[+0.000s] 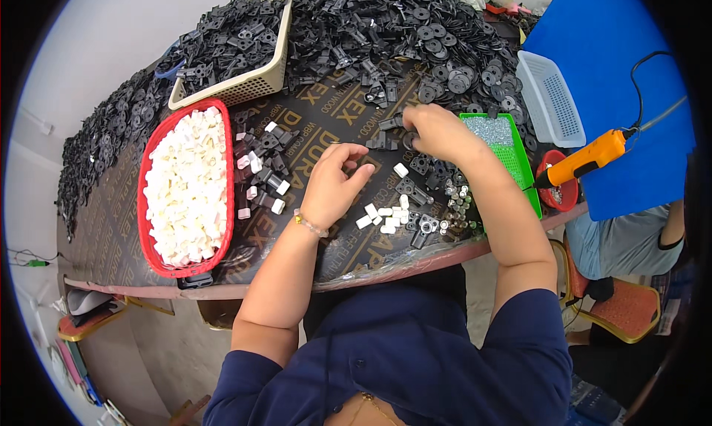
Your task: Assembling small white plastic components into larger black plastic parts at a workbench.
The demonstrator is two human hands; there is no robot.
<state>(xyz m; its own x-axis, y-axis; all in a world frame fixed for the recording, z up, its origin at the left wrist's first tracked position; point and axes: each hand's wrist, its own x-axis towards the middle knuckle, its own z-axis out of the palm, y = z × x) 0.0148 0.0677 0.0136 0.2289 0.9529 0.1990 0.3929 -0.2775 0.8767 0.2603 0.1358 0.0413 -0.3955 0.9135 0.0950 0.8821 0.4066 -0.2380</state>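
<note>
My left hand (pixel 337 182) hovers over the table's middle, thumb and index finger apart, with nothing visible between them. Farther right, my right hand (pixel 439 133) reaches among black plastic parts (pixel 383 139), its fingers bent and close together; whatever the fingertips hold is hidden. White plastic pieces (pixel 386 220) lie between my forearms, beside a black part with round holes (pixel 424 225) and small metal pieces (pixel 458 200). Left of my left hand are black parts with white ends (pixel 268 175), next to a red basket (pixel 142 203) full of white pieces.
A large heap of black parts (pixel 348 25) covers the far side, with a cream basket (pixel 278 62) holding more. At right are a green tray (pixel 525 159) of small clear-looking pieces, a red bowl (pixel 569 196), an orange electric screwdriver (pixel 589 159) and a white basket (pixel 552 99). Another person (pixel 627 244) sits beyond.
</note>
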